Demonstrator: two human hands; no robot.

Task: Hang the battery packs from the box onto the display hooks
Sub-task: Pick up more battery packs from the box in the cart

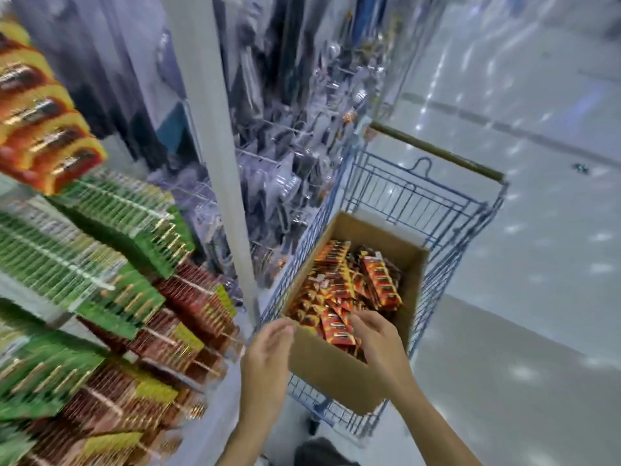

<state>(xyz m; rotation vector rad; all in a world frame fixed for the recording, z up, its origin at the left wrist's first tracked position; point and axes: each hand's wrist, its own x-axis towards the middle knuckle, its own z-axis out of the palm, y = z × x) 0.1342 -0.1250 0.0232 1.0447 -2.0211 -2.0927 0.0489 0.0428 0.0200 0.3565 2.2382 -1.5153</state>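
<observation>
At the far left the display hooks (100, 280) are already crowded with hung rows (111, 210) of green, red and orange packs, blurred by the camera's motion. A white upright (215, 129) stands between that rack and the trolley.

The left hand (268, 358) hovers just beside the near left corner of the box (322, 375), fingers relaxed and holding nothing. The cardboard box sits in the trolley's basket, and the battery packs (339, 294) lie loose and overlapping inside it. The right hand (379, 341) reaches in over the near wall, its fingers bent down onto the top packs; I cannot tell whether they have closed on one.

The packs look like flat carded blisters: probably light but dense for their size, stiff, with slick faces that slide over each other. The card's top edge, near the hang hole, seems the best place to pinch.

The blue wire trolley (447, 250) stands close to the rack, and the box's near wall and the full hooks may crowd the move.
</observation>
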